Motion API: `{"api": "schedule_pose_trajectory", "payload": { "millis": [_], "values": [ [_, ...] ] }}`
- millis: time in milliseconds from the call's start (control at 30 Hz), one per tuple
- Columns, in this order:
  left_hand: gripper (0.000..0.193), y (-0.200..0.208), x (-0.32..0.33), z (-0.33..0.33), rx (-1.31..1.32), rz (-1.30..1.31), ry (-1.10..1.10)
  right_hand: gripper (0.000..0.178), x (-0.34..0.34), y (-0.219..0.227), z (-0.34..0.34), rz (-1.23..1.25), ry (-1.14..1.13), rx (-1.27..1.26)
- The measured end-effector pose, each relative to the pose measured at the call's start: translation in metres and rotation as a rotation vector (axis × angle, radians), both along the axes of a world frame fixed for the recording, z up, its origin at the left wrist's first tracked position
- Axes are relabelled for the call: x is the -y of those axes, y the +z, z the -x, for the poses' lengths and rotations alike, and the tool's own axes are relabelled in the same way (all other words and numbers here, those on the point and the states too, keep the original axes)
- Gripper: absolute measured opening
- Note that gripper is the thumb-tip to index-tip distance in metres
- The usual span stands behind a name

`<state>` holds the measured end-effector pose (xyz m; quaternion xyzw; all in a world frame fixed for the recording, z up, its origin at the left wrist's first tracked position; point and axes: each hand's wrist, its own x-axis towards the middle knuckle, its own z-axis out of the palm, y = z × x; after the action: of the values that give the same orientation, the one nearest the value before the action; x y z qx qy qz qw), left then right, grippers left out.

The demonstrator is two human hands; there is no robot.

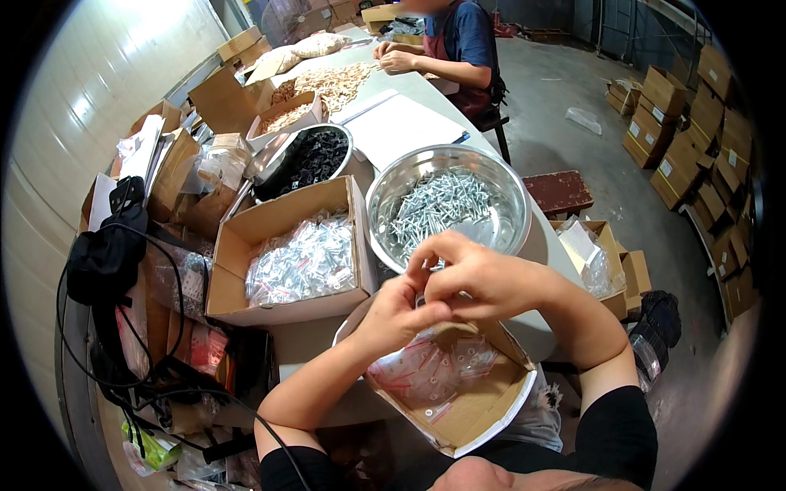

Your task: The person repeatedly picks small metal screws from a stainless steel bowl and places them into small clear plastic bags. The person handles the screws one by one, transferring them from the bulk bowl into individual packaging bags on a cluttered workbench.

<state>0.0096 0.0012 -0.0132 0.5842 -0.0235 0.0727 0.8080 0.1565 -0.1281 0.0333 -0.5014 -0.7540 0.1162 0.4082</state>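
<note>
Screws (442, 200) in steel bowl (512, 209), just beyond R hand (475, 282). L hand (397, 317) meets it above open carton (495, 391) w/ clear baggies (426, 368); fingers bunched, can't tell if clamped on anything. Filled baggies (303, 258) in 2nd carton (232, 268), L side.

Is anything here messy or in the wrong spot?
Yes, maybe: crumpled clear plastic lies alone on the grey floor, as if dropped. Small beige pieces are spread loose over the far end of the long pale table, though perhaps on purpose. The silvery metal screws inside the round shiny metal bowl look fine.
</note>
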Motion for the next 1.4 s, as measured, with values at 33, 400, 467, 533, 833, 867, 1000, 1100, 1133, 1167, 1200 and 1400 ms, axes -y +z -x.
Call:
{"api": "schedule_pose_trajectory", "payload": {
  "millis": [33, 400, 467, 533, 833, 867, 1000, 1100, 1133, 1167, 1200, 1400],
  "values": [
    [0.038, 0.001, 0.004, -0.002, 0.031, 0.069, 0.094, 0.008, 0.000, -0.001, -0.002, 0.022, -0.039, -0.046],
    [0.011, 0.002, 0.003, 0.006, 0.022, -0.379, 0.401, 0.020, 0.001, 0.002, -0.012, 0.348, -0.168, -0.299],
    [0.009, 0.002, 0.001, 0.008, -0.002, -0.298, 0.329, 0.021, -0.002, -0.002, -0.012, 0.351, -0.128, -0.280],
    [0.008, 0.002, 0.002, 0.008, 0.007, -0.310, 0.319, 0.020, -0.003, -0.005, -0.012, 0.352, -0.074, -0.299],
    [0.009, 0.040, -0.025, 0.016, 0.201, -0.345, 0.697, 0.014, -0.001, -0.007, -0.034, 0.311, -0.059, -0.381],
    [0.008, 0.044, -0.035, 0.014, 0.303, -0.487, 0.824, 0.022, -0.003, -0.007, -0.037, 0.311, -0.175, -0.247],
    [0.015, 0.049, -0.017, 0.017, 0.377, -1.028, 0.772, 0.059, -0.006, -0.034, -0.039, 0.534, -0.714, 0.459],
    [0.028, 0.043, -0.003, 0.016, 0.298, -1.265, -0.108, 0.079, -0.007, -0.020, -0.035, 0.785, -0.533, 0.406],
    [0.028, 0.038, 0.004, 0.014, 0.337, -1.325, -0.266, 0.076, -0.006, -0.018, -0.032, 0.808, -0.487, 0.460],
    [0.028, 0.032, 0.012, 0.014, 0.376, -1.380, -0.427, 0.074, -0.005, -0.017, -0.032, 0.790, -0.433, 0.464],
    [0.027, 0.022, 0.018, 0.014, 0.357, -1.374, -0.430, 0.072, -0.005, -0.016, -0.032, 0.771, -0.379, 0.468],
    [0.020, 0.001, 0.022, 0.010, 0.253, -1.415, -0.532, 0.038, -0.007, -0.027, -0.052, 0.557, -0.139, 0.110]
  ]
}}
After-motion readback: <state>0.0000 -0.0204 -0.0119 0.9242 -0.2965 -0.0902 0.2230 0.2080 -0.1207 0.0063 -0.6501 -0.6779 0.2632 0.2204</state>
